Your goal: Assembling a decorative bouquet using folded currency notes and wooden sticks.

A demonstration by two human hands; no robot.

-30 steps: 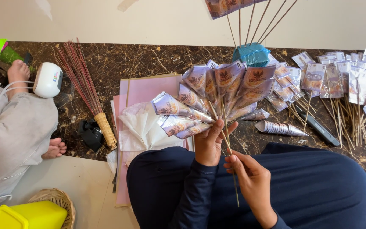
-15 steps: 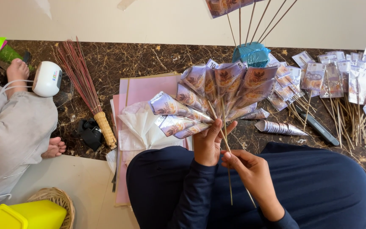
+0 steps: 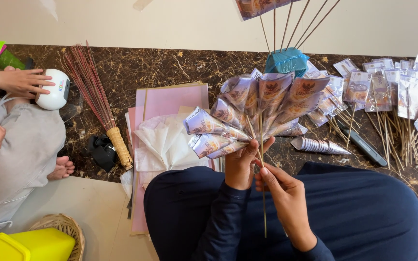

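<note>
My left hand (image 3: pixel 240 166) is shut around the stems of a fan-shaped bunch of rolled banknote cones (image 3: pixel 262 106) on thin sticks, held above my lap. Just below and to the right of it, my right hand (image 3: pixel 284 195) pinches one thin wooden stick (image 3: pixel 264 212) that runs up into the bunch and hangs down past my fingers. One loose rolled cone (image 3: pixel 318 145) lies on the dark marble floor, right of the bunch.
Pink paper sheets (image 3: pixel 170 99) and white tissue (image 3: pixel 163 140) lie left of my lap. A small broom (image 3: pixel 97 101), a teal bundle (image 3: pixel 286 60) holding upright sticks, and several note cones on sticks (image 3: pixel 402 96) are around. Another person in grey touches a white round device (image 3: pixel 54 89) at left.
My right hand has moved up against my left hand, bringing the single stick into the bunch. The person at left has shifted their hands.
</note>
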